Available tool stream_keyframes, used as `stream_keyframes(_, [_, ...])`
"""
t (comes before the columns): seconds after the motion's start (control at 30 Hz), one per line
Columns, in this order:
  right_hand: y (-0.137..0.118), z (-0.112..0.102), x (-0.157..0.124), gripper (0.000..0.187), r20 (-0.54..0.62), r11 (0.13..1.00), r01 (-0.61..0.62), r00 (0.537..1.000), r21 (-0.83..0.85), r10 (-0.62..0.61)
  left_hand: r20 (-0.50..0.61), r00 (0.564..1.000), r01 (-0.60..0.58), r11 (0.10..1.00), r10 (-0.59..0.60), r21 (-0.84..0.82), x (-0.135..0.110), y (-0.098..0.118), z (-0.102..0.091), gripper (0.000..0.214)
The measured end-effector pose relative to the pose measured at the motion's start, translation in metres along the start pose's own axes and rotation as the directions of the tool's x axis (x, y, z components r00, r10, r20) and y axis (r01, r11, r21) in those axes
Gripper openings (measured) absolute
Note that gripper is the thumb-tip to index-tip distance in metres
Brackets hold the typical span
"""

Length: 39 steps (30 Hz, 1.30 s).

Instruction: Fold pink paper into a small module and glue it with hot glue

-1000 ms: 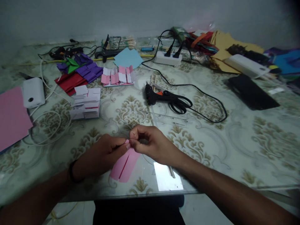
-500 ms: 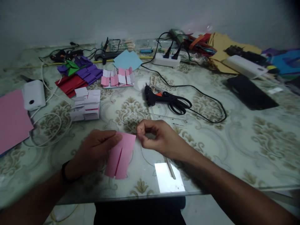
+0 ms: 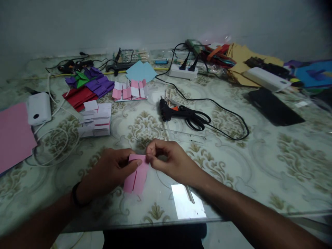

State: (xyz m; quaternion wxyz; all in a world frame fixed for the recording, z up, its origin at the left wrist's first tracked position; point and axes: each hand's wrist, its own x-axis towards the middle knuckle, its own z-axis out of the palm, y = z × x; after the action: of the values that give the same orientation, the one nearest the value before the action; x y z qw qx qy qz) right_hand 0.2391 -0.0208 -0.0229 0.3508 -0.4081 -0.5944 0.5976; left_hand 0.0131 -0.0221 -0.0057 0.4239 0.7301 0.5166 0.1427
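Here — left hand (image 3: 112, 170) pinches pink paper (image 3: 139, 179); right hand (image 3: 178, 162) curled at its corner — hold unclear.

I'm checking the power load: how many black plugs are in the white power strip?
2: one plug near the middle of the power strip, another plug toward its right end; no others show.

Bare left forearm (image 3: 49, 211) slants in from lower left, bare right forearm (image 3: 241, 201) from lower right. Left hand (image 3: 111, 171): thumb laid out straight, pointing right, pressing in a flat pinch; other fingers mostly hidden. Right hand (image 3: 171, 160): thumb and index tips together, rounded gap behind. Hands near each other, apart.
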Motion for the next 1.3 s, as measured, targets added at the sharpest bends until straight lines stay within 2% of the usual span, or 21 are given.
stream_keyframes(0.13, [0.001, 0.004, -0.001, 0.005, 0.038, 0.998, 0.052, 0.998, -0.048, -0.050, 0.066, 0.997, -0.030, 0.999, 0.029, 0.014, -0.001, 0.006, 0.003, 0.041])
stream_keyframes(0.27, [0.002, 0.007, -0.003, 0.012, 0.059, 0.990, 0.127, 0.991, -0.068, -0.123, 0.087, 0.993, -0.083, 0.997, 0.083, 0.001, -0.003, 0.008, 0.006, 0.037])
stream_keyframes(0.4, [0.000, 0.008, -0.005, 0.014, 0.056, 0.979, 0.190, 0.981, -0.076, -0.187, 0.045, 0.988, -0.146, 0.989, 0.147, -0.015, -0.006, 0.008, 0.007, 0.036])
stream_keyframes(0.67, [-0.007, -0.003, -0.001, 0.013, 0.034, 0.961, 0.250, 0.968, -0.119, -0.248, -0.054, 0.985, -0.169, 0.985, 0.166, -0.042, -0.007, 0.004, -0.004, 0.040])
stream_keyframes(0.77, [-0.007, -0.012, 0.001, 0.012, 0.003, 0.970, 0.218, 0.976, -0.105, -0.219, -0.093, 0.988, -0.129, 0.988, 0.121, -0.087, -0.007, 0.003, -0.013, 0.040])
stream_keyframes(0.93, [-0.005, -0.012, 0.002, 0.005, -0.073, 0.993, 0.107, 0.992, 0.046, -0.104, -0.260, 0.966, -0.076, 0.973, 0.016, -0.219, -0.006, 0.003, -0.015, 0.032])
stream_keyframes(1.1, [0.000, 0.002, -0.001, 0.012, -0.019, 0.993, 0.057, 0.998, 0.101, -0.055, -0.184, 0.983, -0.052, 0.969, 0.007, -0.243, -0.003, 0.000, -0.004, 0.032])
stream_keyframes(1.2, [0.002, 0.004, -0.002, 0.012, -0.026, 0.992, 0.049, 0.999, 0.115, -0.046, -0.099, 0.994, -0.062, 0.990, 0.050, -0.123, -0.003, 0.000, 0.000, 0.034])
stream_keyframes(1.3, [0.001, 0.001, -0.002, 0.010, -0.016, 0.995, 0.057, 0.998, 0.077, -0.056, -0.047, 0.989, -0.141, 0.990, 0.141, 0.002, -0.003, 0.001, 0.001, 0.037])
